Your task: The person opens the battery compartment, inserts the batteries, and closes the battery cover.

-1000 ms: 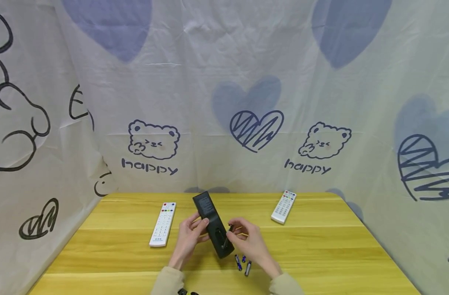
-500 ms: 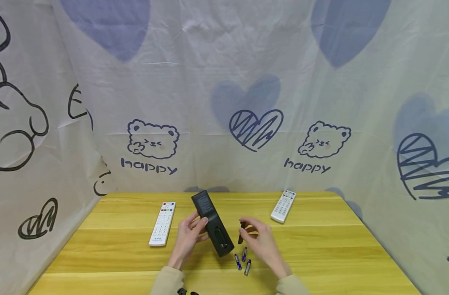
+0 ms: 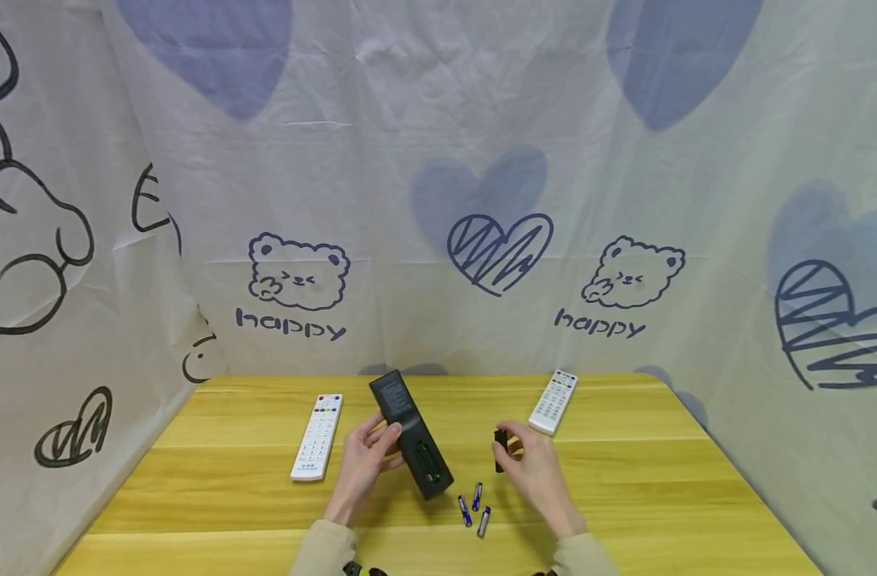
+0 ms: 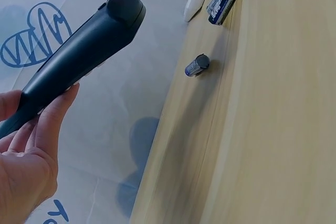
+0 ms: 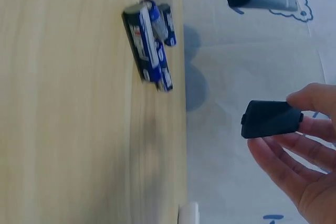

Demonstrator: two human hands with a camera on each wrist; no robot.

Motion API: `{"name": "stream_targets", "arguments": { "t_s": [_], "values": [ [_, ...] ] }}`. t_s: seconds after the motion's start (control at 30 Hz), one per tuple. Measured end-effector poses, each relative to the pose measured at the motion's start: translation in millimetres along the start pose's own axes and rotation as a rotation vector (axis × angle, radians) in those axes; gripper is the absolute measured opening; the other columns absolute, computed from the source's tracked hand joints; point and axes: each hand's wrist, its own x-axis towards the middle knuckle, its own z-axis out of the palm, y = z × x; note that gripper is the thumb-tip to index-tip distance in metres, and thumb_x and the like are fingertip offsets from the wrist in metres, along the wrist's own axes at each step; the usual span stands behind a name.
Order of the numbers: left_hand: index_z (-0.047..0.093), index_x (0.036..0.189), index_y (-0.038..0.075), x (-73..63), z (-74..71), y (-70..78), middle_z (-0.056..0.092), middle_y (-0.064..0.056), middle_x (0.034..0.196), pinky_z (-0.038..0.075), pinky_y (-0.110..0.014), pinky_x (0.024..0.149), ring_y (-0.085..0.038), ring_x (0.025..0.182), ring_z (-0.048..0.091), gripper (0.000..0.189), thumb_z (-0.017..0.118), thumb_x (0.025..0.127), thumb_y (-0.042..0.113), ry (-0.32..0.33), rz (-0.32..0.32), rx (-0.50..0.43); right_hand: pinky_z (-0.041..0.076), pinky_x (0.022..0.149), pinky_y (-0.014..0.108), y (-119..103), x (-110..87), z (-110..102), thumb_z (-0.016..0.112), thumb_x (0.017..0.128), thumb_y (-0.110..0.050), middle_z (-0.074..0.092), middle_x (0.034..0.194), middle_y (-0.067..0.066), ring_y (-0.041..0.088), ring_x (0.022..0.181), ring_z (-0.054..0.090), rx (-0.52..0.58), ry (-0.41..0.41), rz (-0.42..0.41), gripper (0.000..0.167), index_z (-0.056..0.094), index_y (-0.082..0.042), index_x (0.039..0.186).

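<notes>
In the head view my left hand (image 3: 366, 462) grips a black remote control (image 3: 411, 436), thumb on its back and fingers beneath. The remote tilts above the table, its back facing me and its battery compartment (image 3: 430, 462) uncovered. In the left wrist view the remote's smooth underside (image 4: 79, 51) shows instead. My right hand (image 3: 539, 472) pinches a small black battery cover (image 3: 500, 451) between thumb and fingers, held up to the right of the remote. The cover (image 5: 270, 119) shows broadside in the right wrist view. Several blue-and-silver batteries (image 3: 476, 498) lie on the table between my hands.
A white remote control (image 3: 318, 438) lies on the wooden table (image 3: 662, 488) to the left of my left hand. Another white remote (image 3: 554, 402) lies at the back right, just beyond my right hand. A printed cloth (image 3: 410, 320) hangs behind the table and along both sides.
My right hand has drawn the battery cover away from the black remote, to the right. The left hand with the remote has shifted slightly left.
</notes>
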Motion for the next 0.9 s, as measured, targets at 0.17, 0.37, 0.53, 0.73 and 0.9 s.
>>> {"name": "stream_targets", "arguments": {
  "t_s": [0.17,0.37,0.53,0.73,0.9],
  "values": [
    [0.037,0.149,-0.009,0.8,-1.9,1.1,0.059,-0.033,0.134,0.063,-0.024,0.071,-0.005,0.085,0.073,0.055,0.058,0.101,0.008,0.011,-0.010,0.007,0.058,0.061,0.017,6,1.0,-8,0.071,0.087,-0.002,0.073,0.099,0.022,0.021,0.077,0.070,-0.072,-0.004,0.031,0.030,0.068,0.007,0.115],
    [0.036,0.150,-0.008,0.7,-5.8,1.4,0.059,-0.033,0.135,0.063,-0.024,0.072,-0.006,0.088,0.073,0.055,0.057,0.102,0.009,-0.006,-0.007,0.010,0.060,0.060,0.027,18,0.5,-18,0.070,0.088,-0.005,0.072,0.106,0.028,0.030,0.084,0.072,-0.207,0.010,0.071,0.029,0.069,0.007,0.115],
    [0.037,0.150,-0.007,0.4,-8.7,2.5,0.061,-0.031,0.134,0.063,-0.024,0.072,-0.006,0.088,0.073,0.055,0.057,0.102,0.009,-0.014,-0.001,0.008,0.061,0.079,0.051,31,-0.9,-24,0.070,0.085,-0.003,0.074,0.103,0.027,0.039,0.095,0.071,-0.298,0.031,0.053,0.024,0.072,0.006,0.106],
    [0.039,0.150,-0.005,0.2,-8.9,4.7,0.061,-0.030,0.135,0.061,-0.023,0.070,-0.005,0.087,0.072,0.053,0.056,0.102,0.009,-0.006,-0.005,0.012,0.058,0.077,0.053,40,-1.7,-32,0.071,0.084,-0.004,0.073,0.098,0.026,0.040,0.092,0.070,-0.382,-0.016,0.085,0.022,0.073,0.006,0.103],
    [0.039,0.150,-0.005,0.4,-8.5,6.9,0.060,-0.030,0.136,0.061,-0.022,0.069,-0.005,0.087,0.072,0.052,0.055,0.103,0.009,-0.009,-0.004,0.018,0.058,0.083,0.055,43,-2.5,-34,0.071,0.085,-0.005,0.070,0.102,0.028,0.042,0.097,0.067,-0.398,-0.056,0.126,0.026,0.072,0.009,0.107]
  ]
}}
